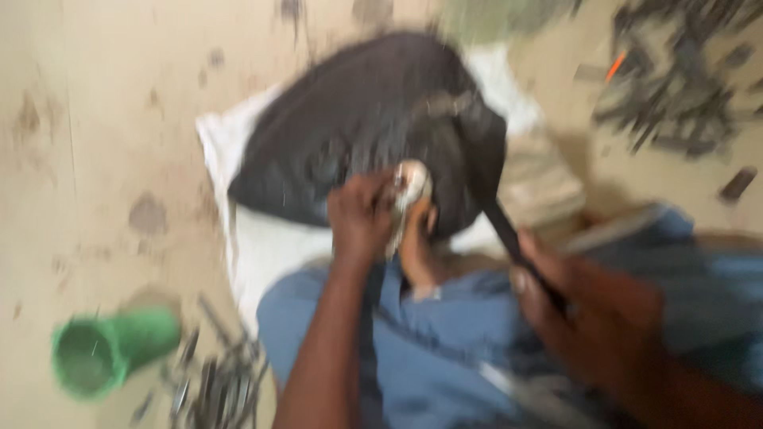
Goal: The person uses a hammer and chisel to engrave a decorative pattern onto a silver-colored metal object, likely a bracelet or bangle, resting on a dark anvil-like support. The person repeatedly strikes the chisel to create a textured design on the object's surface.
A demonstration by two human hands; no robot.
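Black rubber sheet (358, 127): draped on a white sack (262, 238) on the floor (95, 119), centre of scene; looks limp, pliable, moderately heavy; best gripped at an edge or fold
Left hand (362, 214): clenched on a pale round object (412, 183) against the sheet
Right hand (580, 302): grasping a dark strap (501, 222) leading off the sheet
Green cup (111, 349): near left, on its side
Metal scraps (675, 87): far right; view blurred

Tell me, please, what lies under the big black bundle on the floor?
A white sack lies under the black bundle, showing at its left and lower edges. The bundle covers the rest, and the picture is blurred.
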